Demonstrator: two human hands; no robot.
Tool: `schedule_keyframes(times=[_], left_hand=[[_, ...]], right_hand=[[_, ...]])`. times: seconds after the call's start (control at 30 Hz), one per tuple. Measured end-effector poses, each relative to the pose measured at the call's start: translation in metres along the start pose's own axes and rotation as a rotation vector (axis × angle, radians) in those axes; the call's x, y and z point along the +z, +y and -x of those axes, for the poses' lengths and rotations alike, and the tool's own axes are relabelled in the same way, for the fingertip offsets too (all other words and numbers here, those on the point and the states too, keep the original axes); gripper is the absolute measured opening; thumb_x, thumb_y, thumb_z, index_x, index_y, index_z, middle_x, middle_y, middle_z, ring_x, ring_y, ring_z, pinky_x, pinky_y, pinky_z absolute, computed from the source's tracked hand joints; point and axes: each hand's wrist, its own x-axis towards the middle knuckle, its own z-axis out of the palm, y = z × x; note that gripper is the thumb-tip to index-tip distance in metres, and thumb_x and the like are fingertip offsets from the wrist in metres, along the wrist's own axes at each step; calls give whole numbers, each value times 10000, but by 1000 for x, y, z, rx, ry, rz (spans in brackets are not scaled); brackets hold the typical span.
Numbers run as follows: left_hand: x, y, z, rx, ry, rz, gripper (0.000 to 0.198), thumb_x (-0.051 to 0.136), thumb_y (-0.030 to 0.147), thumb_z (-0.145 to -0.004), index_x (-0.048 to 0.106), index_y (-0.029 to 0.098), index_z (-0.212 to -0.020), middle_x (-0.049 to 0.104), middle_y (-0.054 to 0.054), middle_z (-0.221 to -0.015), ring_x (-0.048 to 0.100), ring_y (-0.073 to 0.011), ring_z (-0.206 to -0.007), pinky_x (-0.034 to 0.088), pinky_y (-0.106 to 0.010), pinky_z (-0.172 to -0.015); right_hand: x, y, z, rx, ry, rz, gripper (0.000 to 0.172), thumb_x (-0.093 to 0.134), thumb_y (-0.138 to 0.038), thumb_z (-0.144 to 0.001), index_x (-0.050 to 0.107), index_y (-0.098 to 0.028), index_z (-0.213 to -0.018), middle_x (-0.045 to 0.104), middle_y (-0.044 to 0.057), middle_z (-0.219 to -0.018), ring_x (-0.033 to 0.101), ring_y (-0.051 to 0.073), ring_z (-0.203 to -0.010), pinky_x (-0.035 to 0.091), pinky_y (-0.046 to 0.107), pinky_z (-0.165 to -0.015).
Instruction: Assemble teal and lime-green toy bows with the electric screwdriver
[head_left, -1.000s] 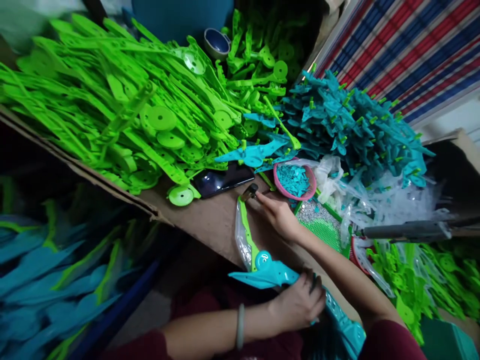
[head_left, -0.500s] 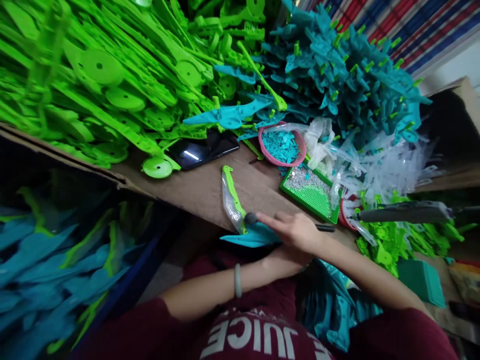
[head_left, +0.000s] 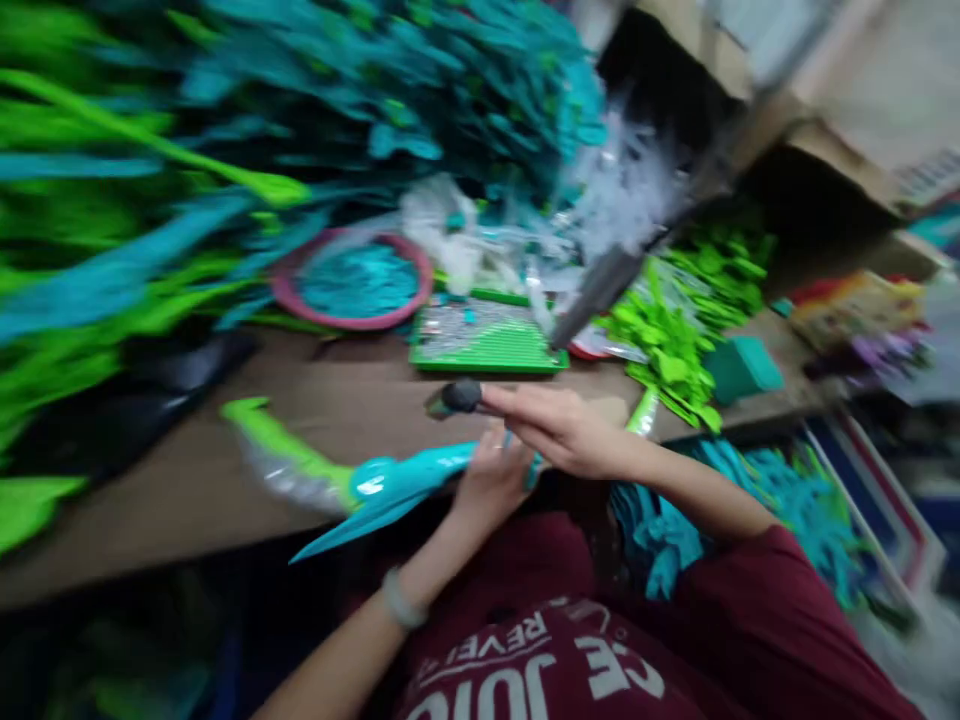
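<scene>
My left hand is closed around the right part of a long blue plastic piece. A green arm with a clear cover joins that piece at its left and rests over the wooden table. Just above, my right hand grips a dark tool with a round black end, its index finger stretched along it. A green tray of small silvery parts lies beyond my hands. Left of the tray is a pink basket of small blue pieces. The picture is blurred.
Piles of green and blue parts cover the back and left. A grey tool slants over the tray's right end. Green parts and a teal box are at the right. The wooden table's edge runs along the front.
The view has swung to the right. My left hand has come out from under my right hand, and the blue piece now shows at greater length. The tool has lifted away from it.
</scene>
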Motion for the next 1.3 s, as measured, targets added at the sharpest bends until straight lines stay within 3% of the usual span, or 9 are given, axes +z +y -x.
schedule_keyframes(times=[0.17, 0.33, 0.5, 0.67, 0.8, 0.87, 1.03, 1.17, 1.3], left_hand=[[-20, -18, 5, 261, 40, -237, 429, 639, 270, -913, 604, 172, -1329, 627, -191, -1362, 607, -420, -1205, 490, -486, -867], [-26, -20, 21, 328, 24, -376, 520, 682, 323, -886, 565, 180, -1372, 591, -202, -1408, 600, -434, -1207, 476, -458, -837], [-26, -15, 23, 341, 44, -436, 521, 680, 324, -885, 564, 166, -1368, 622, -193, -1373, 610, -415, -1191, 469, -445, -840], [-27, -11, 25, 331, 33, -431, 537, 663, 298, -895, 542, 160, -1400, 608, -208, -1387, 581, -426, -1234, 459, -458, -851], [-27, -11, 26, 331, 49, -429, 541, 687, 286, -881, 555, 134, -1383, 620, -219, -1365, 593, -435, -1207, 455, -457, -844], [-27, -13, 24, 355, 49, -419, 523, 695, 280, -876, 571, 133, -1362, 622, -214, -1365, 604, -430, -1189, 457, -455, -842], [-27, -12, 22, 333, 74, -419, 466, 689, 277, -881, 604, 158, -1323, 637, -171, -1362, 624, -399, -1162, 461, -445, -856], [-28, -7, 20, 314, 105, -416, 386, 683, 249, -886, 656, 172, -1262, 670, -152, -1320, 645, -372, -1118, 465, -438, -857], [-26, 1, 15, 242, 98, -415, 345, 651, 245, -909, 688, 172, -1244, 677, -147, -1307, 640, -366, -1110, 467, -454, -883]], right_hand=[[-35, -1, 131, 477, 525, 17, 431, 423, -251, -1028, 502, -256, -1452, 698, 53, -1028, 637, 149, -818, 546, 287, -765], [23, -23, 202, 697, 776, 110, 431, 446, -181, -1002, 542, -229, -1419, 648, 32, -804, 558, 135, -621, 511, 266, -612], [62, -15, 196, 683, 478, 41, 404, 416, -233, -1024, 579, -207, -1393, 686, 59, -825, 646, 162, -725, 549, 269, -665], [43, 32, 204, 927, 756, 59, 465, 373, -290, -1026, 514, -190, -1457, 726, 124, -1181, 713, 185, -883, 592, 326, -833], [24, 82, 204, 944, 537, 38, 482, 395, -265, -990, 535, -187, -1445, 667, 116, -1346, 688, 218, -1137, 545, 353, -990], [17, 99, 201, 956, 569, 70, 481, 386, -277, -997, 533, -189, -1446, 639, 108, -1389, 641, 216, -1232, 501, 362, -1060], [11, 106, 200, 1035, 527, 146, 488, 375, -244, -989, 535, -160, -1443, 681, 123, -1321, 648, 222, -1201, 497, 369, -1060], [7, 91, 187, 896, 350, 273, 492, 379, -238, -1000, 497, -201, -1476, 719, 124, -1177, 685, 226, -1055, 541, 344, -937], [15, 74, 116, 427, -68, 589, 541, 408, -163, -996, 430, -344, -1505, 667, 56, -907, 628, 165, -721, 473, 265, -643]])
